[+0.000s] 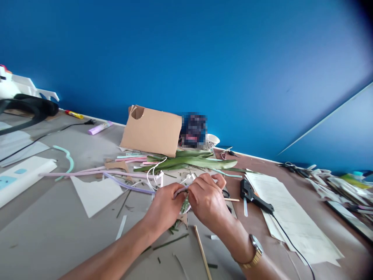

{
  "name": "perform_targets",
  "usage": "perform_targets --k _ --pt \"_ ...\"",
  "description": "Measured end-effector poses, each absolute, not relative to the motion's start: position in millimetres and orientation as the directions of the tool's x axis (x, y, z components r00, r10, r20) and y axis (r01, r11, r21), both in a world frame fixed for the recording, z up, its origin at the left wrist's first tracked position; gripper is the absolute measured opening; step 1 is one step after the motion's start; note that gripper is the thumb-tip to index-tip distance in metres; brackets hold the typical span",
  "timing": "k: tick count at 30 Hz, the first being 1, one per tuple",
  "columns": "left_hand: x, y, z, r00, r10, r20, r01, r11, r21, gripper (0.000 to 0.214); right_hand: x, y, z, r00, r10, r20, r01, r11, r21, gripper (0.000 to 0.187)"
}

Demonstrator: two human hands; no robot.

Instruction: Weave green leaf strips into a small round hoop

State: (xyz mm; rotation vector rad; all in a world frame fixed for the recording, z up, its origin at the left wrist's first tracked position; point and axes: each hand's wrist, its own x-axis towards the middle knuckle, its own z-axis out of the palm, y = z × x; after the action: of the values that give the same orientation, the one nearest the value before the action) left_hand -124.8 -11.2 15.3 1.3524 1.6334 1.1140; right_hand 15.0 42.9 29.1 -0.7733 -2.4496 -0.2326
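Both of my hands meet over the middle of the table. My left hand (166, 204) is closed in a pinch on a lilac flexible strip (128, 186) that trails away to the left. My right hand (207, 198), with a gold watch on its wrist, is closed on the same small bundle (184, 203) of green leaf pieces and strip held between the two hands. Long green leaves (189, 161) lie just beyond the hands. A black glue gun (254, 196) rests on the table to the right of my right hand.
A cardboard piece (151, 130) leans by the blue wall with a paper cup (212, 140) beside it. Pink and mint strips (131, 158), white paper scraps (94, 194), a thin wooden stick (202, 252), printed sheets (288, 210) and clutter at far right (335, 186) cover the table.
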Motion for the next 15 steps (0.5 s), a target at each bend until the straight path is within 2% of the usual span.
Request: perform_targets --k 6,8,10,15 --pt "-124.9 -11.1 15.2 -0.153 0.988 0.012 0.355 0.043 0.934 0.019 17.3 48.0 31.1 -0.623 0.592 0.51 0.577 0.789 -0.211 0.018" --pt "-125.1 -10.6 14.4 -0.157 0.988 0.003 0.349 0.053 0.936 0.019 19.0 47.8 34.1 -0.635 0.599 0.487 0.56 0.792 -0.244 0.018" --pt "-125.1 -10.3 13.5 -0.165 0.986 -0.011 0.349 0.069 0.935 0.019 20.1 46.3 36.2 -0.661 0.57 0.488 0.541 0.813 -0.217 0.019" --pt "-124.5 -11.1 12.4 -0.172 0.985 0.001 0.389 0.067 0.919 0.018 18.7 43.2 32.3 -0.7 0.507 0.503 0.562 0.825 -0.049 0.024"
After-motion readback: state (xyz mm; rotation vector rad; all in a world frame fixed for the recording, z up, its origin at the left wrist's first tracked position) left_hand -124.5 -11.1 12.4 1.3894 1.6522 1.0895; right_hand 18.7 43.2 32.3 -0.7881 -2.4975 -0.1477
